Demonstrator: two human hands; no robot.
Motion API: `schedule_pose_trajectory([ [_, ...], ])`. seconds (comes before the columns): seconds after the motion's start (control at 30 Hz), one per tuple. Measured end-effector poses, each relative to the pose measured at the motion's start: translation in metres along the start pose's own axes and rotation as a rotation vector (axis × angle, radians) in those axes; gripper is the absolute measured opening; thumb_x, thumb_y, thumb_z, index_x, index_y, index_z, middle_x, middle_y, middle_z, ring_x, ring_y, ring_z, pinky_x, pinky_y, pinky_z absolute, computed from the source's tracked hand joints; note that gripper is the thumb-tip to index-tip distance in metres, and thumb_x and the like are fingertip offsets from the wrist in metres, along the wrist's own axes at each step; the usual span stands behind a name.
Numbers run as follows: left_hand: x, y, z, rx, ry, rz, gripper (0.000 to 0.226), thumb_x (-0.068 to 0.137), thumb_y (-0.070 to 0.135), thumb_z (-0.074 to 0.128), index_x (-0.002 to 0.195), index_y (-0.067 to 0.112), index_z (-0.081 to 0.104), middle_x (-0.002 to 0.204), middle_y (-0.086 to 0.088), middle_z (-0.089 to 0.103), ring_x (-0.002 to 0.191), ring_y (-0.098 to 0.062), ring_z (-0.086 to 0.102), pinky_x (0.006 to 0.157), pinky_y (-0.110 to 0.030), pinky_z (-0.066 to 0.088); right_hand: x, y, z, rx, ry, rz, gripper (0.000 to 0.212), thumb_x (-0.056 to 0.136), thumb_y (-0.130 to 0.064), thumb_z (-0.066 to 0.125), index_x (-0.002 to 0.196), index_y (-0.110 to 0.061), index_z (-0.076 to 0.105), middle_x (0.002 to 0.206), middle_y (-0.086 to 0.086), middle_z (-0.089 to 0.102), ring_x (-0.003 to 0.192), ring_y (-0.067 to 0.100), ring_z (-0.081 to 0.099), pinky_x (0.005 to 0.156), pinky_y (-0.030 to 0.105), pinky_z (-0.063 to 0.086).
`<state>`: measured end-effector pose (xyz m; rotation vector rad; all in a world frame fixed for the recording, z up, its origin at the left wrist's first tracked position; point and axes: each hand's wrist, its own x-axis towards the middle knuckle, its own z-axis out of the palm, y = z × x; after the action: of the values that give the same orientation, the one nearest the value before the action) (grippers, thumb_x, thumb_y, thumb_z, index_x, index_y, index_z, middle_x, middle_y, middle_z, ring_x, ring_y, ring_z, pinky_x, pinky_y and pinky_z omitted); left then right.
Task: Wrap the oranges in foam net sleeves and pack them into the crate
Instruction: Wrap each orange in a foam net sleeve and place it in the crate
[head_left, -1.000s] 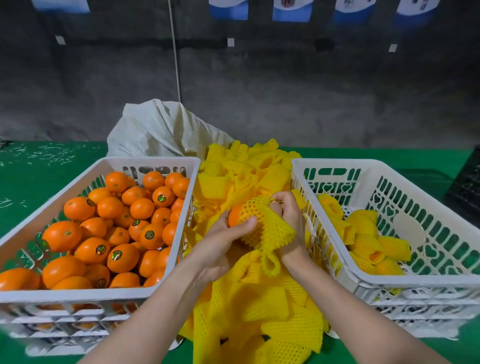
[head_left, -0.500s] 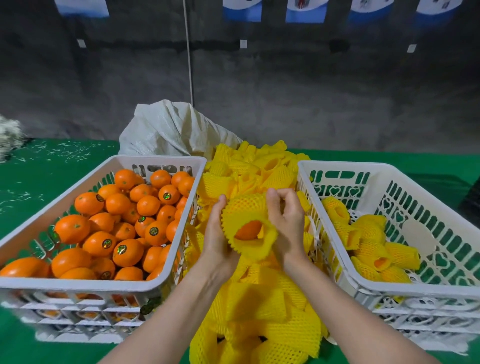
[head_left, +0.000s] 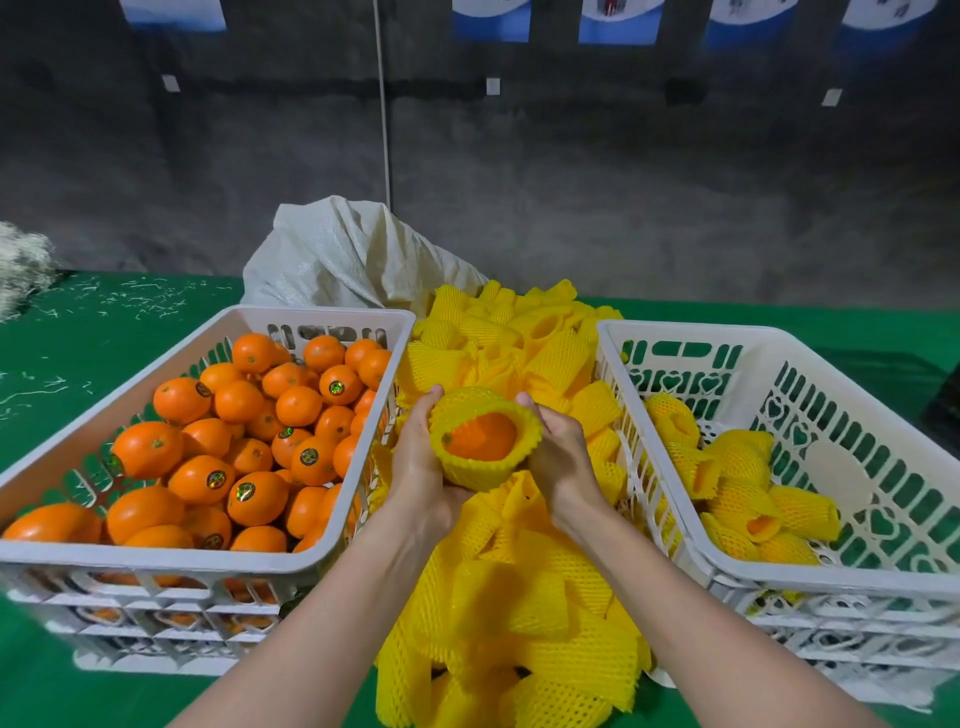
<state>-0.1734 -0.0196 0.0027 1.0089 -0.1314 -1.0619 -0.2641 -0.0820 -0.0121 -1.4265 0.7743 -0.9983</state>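
Over the pile, a yellow sleeve cups the orange, top bare.

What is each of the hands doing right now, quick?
Left hand: grips the left side of the orange, which sits in a foam net sleeve.
Right hand: grips the same orange's right side.
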Motion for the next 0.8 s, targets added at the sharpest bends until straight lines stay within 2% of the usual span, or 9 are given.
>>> schedule_pose_trajectory([
  [0.07,0.003,0.001,0.000,0.017,0.065,0.048,0.018,0.088,0.048,0.058,0.090,0.030,0.059,0.080,-0.003,0.066,0.079,-0.022,0.062,0.062,-0.034,0.051,-0.003,-0.002,-0.002,0.036,-0.049,0.190,0.049,0.098,-0.044,0.034,0.103,-0.005,0.064,0.100,0.016,0.061,0.082,0.023,0.056,0.063,0.032,0.047],
  [0.17,0.009,-0.004,-0.004,0.221,0.164,0.255,0.025,0.091,0.044,0.056,0.075,0.024,0.057,0.074,0.001,0.060,0.072,-0.018,0.057,0.077,-0.041,0.049,-0.008,-0.003,0.000,0.070,-0.174,0.366,0.070,0.083,-0.071,0.025,0.131,-0.027,0.050,0.131,0.006,0.056,0.119,0.023,0.053,0.097,0.040,0.046],
  [0.23,0.010,-0.012,-0.010,0.455,0.114,0.552,0.045,0.094,0.042,0.053,0.053,0.024,0.046,0.054,0.005,0.046,0.054,-0.013,0.045,0.060,-0.037,0.039,-0.011,-0.001,0.007,0.098,-0.187,0.406,0.096,0.066,-0.081,0.031,0.141,-0.023,0.041,0.141,0.008,0.048,0.129,0.027,0.045,0.108,0.047,0.036],
  [0.3,0.009,-0.016,-0.015,0.671,0.087,0.777,0.057,0.094,0.041,0.052,0.043,0.024,0.035,0.042,0.008,0.031,0.043,-0.008,0.029,0.050,-0.035,0.023,-0.014,0.002,0.011,0.087,-0.134,0.373,0.102,0.060,-0.083,0.036,0.141,-0.021,0.040,0.142,0.008,0.046,0.128,0.028,0.045,0.108,0.049,0.035],
  [0.4,0.011,-0.017,-0.015,0.745,0.153,0.937,0.058,0.093,0.035,0.057,0.046,0.008,0.036,0.045,-0.006,0.032,0.047,-0.016,0.029,0.052,-0.044,0.029,-0.014,0.011,0.011,0.077,-0.063,0.359,0.074,0.070,-0.077,0.044,0.113,-0.019,0.059,0.118,0.011,0.063,0.107,0.028,0.059,0.098,0.049,0.044],
  [0.47,0.012,-0.020,-0.011,0.646,0.152,0.910,0.053,0.091,0.030,0.061,0.051,0.004,0.037,0.049,-0.006,0.032,0.050,-0.015,0.030,0.052,-0.040,0.027,-0.013,0.014,0.010,0.293,-0.073,0.433,0.057,0.073,-0.065,0.054,0.096,-0.014,0.067,0.087,0.010,0.071,0.081,0.023,0.066,0.078,0.038,0.054],
  [0.53,0.013,-0.020,-0.009,0.488,0.095,0.766,0.048,0.092,0.031,0.060,0.055,0.010,0.037,0.052,-0.006,0.032,0.052,-0.019,0.031,0.052,-0.035,0.025,-0.011,0.013,0.009,0.502,-0.097,0.478,0.047,0.080,-0.053,0.056,0.097,-0.010,0.068,0.082,0.009,0.071,0.070,0.020,0.067,0.064,0.031,0.054],
  [0.63,0.017,-0.018,-0.012,0.348,-0.035,0.519,0.041,0.093,0.038,0.054,0.063,0.012,0.044,0.060,-0.011,0.038,0.059,-0.024,0.035,0.053,-0.033,0.029,-0.009,0.007,0.002,0.550,-0.102,0.486,0.047,0.086,-0.045,0.054,0.111,-0.007,0.065,0.094,0.012,0.071,0.079,0.023,0.067,0.069,0.033,0.054],
  [0.8,0.023,-0.017,-0.011,0.348,-0.096,0.356,0.041,0.094,0.041,0.050,0.070,0.007,0.053,0.062,-0.013,0.059,0.056,-0.020,0.060,0.053,-0.026,0.048,-0.009,0.001,-0.005,0.621,-0.151,0.571,0.039,0.086,-0.042,0.054,0.093,-0.007,0.068,0.092,0.015,0.068,0.085,0.027,0.062,0.084,0.039,0.047],
])
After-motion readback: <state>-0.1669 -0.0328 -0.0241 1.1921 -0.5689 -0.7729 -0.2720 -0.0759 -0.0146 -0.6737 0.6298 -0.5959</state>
